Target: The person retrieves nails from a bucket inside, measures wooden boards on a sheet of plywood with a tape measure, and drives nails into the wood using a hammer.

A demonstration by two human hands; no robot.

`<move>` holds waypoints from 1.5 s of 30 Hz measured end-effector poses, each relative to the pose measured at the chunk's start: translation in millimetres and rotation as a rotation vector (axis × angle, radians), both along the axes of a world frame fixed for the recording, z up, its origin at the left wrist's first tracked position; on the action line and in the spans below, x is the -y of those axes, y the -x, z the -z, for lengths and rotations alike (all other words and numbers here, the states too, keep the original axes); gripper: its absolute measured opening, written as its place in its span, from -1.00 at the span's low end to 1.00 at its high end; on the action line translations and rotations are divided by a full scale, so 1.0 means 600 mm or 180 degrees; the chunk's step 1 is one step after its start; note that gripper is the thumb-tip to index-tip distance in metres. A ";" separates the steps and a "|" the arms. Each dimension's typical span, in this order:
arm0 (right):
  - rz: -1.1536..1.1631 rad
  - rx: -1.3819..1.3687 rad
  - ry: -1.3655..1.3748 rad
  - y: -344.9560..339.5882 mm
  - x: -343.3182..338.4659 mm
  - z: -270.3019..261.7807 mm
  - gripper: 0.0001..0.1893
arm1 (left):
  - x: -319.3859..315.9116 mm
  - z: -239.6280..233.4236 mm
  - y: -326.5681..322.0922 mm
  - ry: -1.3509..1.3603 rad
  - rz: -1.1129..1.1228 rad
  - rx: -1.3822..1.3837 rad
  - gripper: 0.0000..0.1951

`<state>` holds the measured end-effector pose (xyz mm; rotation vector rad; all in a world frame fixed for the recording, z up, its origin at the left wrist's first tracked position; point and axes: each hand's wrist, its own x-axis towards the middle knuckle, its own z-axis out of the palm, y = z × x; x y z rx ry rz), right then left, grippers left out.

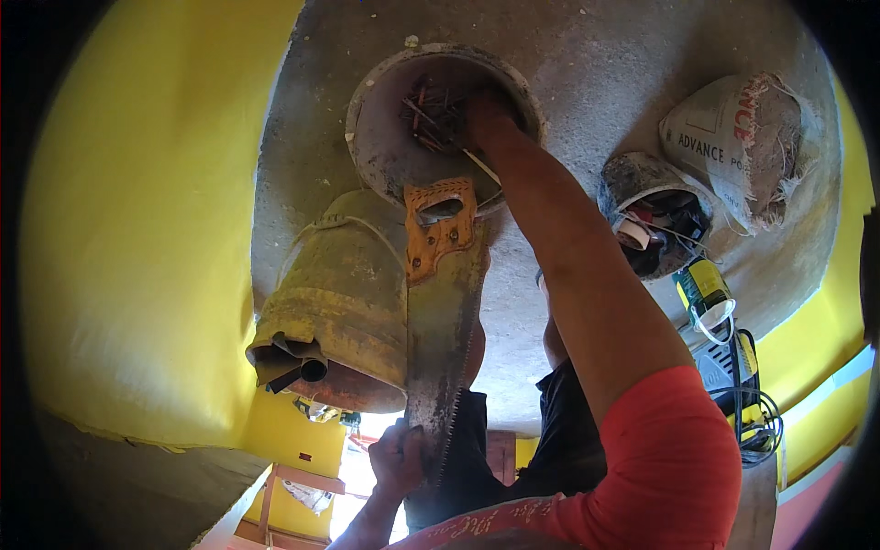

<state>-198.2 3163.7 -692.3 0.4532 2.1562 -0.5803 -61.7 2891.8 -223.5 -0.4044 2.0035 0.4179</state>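
Observation:
My left hand grips a handsaw by the far end of its rusty blade, with the wooden handle pointing away from me towards a round bucket. My right arm reaches down into that bucket. The right hand is in shadow inside it, and its fingers are hidden. Beside the hand lie thin, rusty metal pieces, perhaps nails or rods, at the bottom. A thin light-coloured strip leans near the bucket's rim, beside my wrist.
A dirty yellowish bucket with dark tube pieces lies left of the saw. To the right are a smaller bucket of odds and ends, a torn cement sack, a green and yellow container and a coiled black cable. A yellow wall rises at left.

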 end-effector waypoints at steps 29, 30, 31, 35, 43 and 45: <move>0.1675 0.0561 0.2070 -0.481 -0.169 -0.615 -0.76 | -0.062 0.072 -0.003 -0.1164 -0.1758 -0.0110 -0.49; 0.1492 0.0534 0.2122 -0.476 -0.158 -0.646 -0.76 | -0.024 0.036 -0.047 -0.1290 -0.1736 -0.0256 -0.38; 0.1687 0.0874 0.2087 -0.474 -0.152 -0.682 -0.80 | -0.002 -0.003 -0.095 -0.1284 -0.1881 -0.0376 -0.38; 0.1202 0.1642 0.2100 -0.511 -0.137 -0.769 -0.81 | 0.104 -0.152 -0.340 -0.0597 -0.1194 -0.0444 -0.35; 0.0736 0.2567 0.2210 -0.522 -0.048 -1.013 -0.37 | 0.212 -0.262 -0.819 -0.0664 -0.2193 -0.0862 -0.59; 0.0300 0.2516 0.1866 -0.531 0.028 -1.053 -0.50 | 0.220 -0.274 -0.928 -0.0600 -0.2890 -0.0972 -0.60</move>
